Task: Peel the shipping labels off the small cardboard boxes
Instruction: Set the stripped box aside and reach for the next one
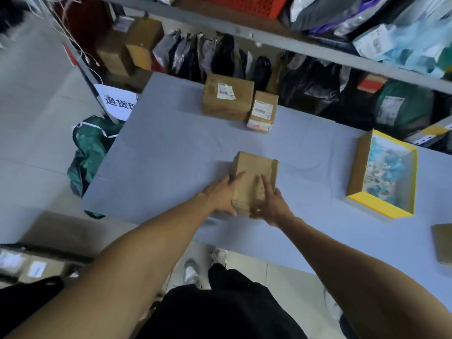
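A small brown cardboard box (pixel 254 172) sits in the middle of the grey-blue table (pixel 171 152). No label shows on its top. My left hand (pixel 221 195) grips its near left side and my right hand (pixel 272 204) grips its near right side, fingers lying on the top. At the far edge stand two more boxes: a larger brown box (pixel 227 99) with a white shipping label (pixel 226 91) and a smaller box (pixel 263 111) with a white label (pixel 261 109) on top.
An open yellow-rimmed carton (pixel 385 176) holding crumpled pale blue scraps lies on the table at the right. Another brown box (pixel 442 245) pokes in at the right edge. Shelves packed with parcels rise behind the table; green sacks lie on the floor at the left.
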Demonstrator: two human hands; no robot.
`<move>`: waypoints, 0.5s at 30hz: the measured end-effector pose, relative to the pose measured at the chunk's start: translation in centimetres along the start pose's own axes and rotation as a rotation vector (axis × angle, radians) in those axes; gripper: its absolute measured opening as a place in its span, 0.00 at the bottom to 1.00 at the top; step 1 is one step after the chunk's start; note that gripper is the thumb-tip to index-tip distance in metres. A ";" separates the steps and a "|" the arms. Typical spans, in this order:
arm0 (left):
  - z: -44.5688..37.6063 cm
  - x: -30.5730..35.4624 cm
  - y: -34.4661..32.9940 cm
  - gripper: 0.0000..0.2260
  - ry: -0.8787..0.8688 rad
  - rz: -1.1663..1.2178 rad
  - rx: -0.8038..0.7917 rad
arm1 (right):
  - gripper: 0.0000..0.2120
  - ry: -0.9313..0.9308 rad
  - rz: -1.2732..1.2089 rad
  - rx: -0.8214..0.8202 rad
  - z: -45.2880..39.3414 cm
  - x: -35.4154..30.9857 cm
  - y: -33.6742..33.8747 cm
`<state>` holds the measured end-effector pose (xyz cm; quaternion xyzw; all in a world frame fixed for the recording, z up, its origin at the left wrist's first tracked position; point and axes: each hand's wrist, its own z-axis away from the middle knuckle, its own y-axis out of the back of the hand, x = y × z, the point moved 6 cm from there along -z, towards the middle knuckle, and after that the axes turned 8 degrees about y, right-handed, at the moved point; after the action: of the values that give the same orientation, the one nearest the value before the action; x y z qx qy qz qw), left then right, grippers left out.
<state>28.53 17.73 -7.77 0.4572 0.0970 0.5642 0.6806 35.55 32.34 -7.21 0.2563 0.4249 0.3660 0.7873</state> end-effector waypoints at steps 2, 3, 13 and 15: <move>-0.4 -0.4 0.9 0.58 -0.011 0.043 0.024 | 0.60 0.050 0.020 0.010 -0.9 -1.3 0.4; -0.5 -0.8 1.6 0.57 -0.012 0.063 0.054 | 0.59 0.082 0.039 0.016 -1.5 -2.1 0.6; 2.3 -12.0 10.3 0.56 0.202 0.202 0.337 | 0.54 0.437 0.116 -0.021 -10.0 -15.8 0.7; 2.7 -15.0 11.9 0.59 0.250 0.265 0.356 | 0.55 0.508 0.163 -0.023 -11.6 -19.2 0.5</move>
<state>17.05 2.86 -3.33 0.5054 0.2174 0.6746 0.4922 18.28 18.44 -3.53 0.1807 0.5825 0.4856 0.6262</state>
